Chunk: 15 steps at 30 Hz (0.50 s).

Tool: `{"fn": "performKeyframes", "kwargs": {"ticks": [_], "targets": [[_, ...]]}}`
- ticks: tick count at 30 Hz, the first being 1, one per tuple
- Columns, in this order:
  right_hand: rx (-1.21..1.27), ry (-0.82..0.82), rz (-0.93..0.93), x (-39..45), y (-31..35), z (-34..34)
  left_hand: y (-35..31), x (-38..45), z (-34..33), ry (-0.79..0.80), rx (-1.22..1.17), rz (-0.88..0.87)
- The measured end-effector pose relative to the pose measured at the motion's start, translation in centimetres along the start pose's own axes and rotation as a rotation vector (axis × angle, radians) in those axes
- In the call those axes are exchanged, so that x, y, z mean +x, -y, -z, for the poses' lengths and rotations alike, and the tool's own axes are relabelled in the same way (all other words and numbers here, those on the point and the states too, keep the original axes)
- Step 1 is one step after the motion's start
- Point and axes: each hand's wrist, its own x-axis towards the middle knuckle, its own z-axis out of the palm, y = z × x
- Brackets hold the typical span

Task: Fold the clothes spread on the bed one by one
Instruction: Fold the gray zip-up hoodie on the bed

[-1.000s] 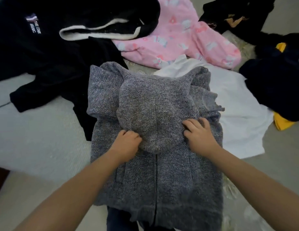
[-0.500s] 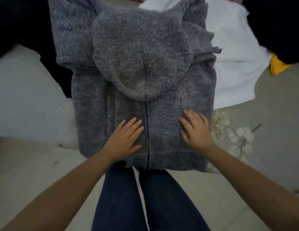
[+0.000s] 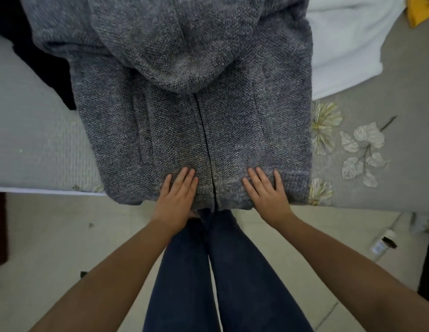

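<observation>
The hooded jacket (image 3: 191, 111) lies on the bed (image 3: 36, 149), its hood (image 3: 175, 41) folded down over its chest, its hem at the bed's near edge; the left hand (image 3: 177, 197) rests flat on the hem just left of the zip (image 3: 206, 144), the right hand (image 3: 268, 195) just right of it; a white garment (image 3: 347, 44) lies to the jacket's right (partly under it); a dark garment (image 3: 41, 65) lies to its left; the person's legs (image 3: 223, 271) stand before the bed, below the hem.

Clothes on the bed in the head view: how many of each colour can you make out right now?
Grey: 1, the hooded jacket, both hands flat on its hem
Black: 1, garment at its left edge
White: 1, garment
Yellow: 1, scrap at top right
Total: 4
</observation>
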Motion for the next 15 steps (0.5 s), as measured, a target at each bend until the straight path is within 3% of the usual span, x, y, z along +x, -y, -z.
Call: {"fn": "performKeyframes", "kwargs": {"ticks": [4, 11, 15], "targets": [[0.056, -0.137, -0.008, -0.5, -0.1, 0.6, 0.3, -0.5, -0.2, -0.025, 0.0, -0.01], [0.102, -0.36, 0.157, -2.3, -2.2, 4.3, -3.6, -1.6, -1.7, -0.112, -0.141, 0.01], [0.145, -0.401, 0.12, -2.3, -2.0, 6.0, -5.8, -0.5, -3.2, -0.155, -0.335, 0.186]]}}
